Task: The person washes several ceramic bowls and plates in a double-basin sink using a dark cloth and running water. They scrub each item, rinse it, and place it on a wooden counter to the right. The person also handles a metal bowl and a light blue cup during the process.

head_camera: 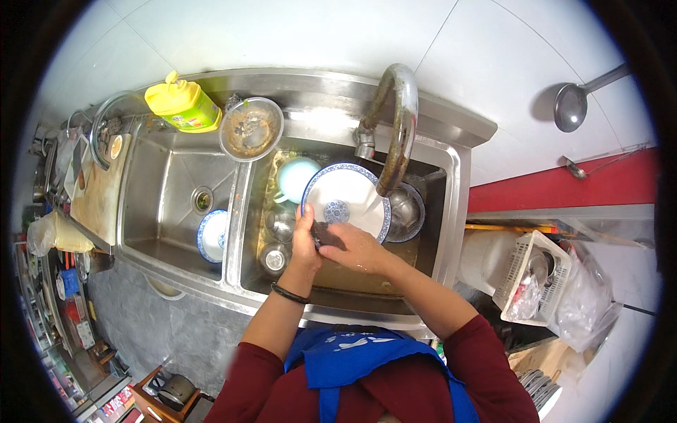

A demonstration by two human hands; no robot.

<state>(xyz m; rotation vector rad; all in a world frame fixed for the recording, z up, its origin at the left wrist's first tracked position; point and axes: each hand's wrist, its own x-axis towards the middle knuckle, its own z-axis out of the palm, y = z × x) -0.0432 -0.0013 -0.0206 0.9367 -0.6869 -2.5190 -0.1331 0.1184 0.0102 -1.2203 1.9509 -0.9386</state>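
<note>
A white plate (353,185) with a blue patterned rim is held tilted over the right sink basin, below the curved faucet (404,127). A thin streak of water seems to run from the spout onto it. My left hand (305,240) grips the plate's near left edge, thumb up over the rim. In my right hand (365,248) is a dark scrubbing pad (327,236), pressed near that same edge. Behind the plate, partly hidden, are a pale turquoise cup (297,180) and a metal bowl (404,211). Small metal cups (275,259) sit in the murky water at left.
The left basin (180,174) holds another blue-rimmed plate (212,236). On the ledge stand a yellow detergent jug (185,108) and a soiled bowl (252,129). A cutting board (100,185) with a knife (78,169) lies far left; a white basket (534,280) is at right.
</note>
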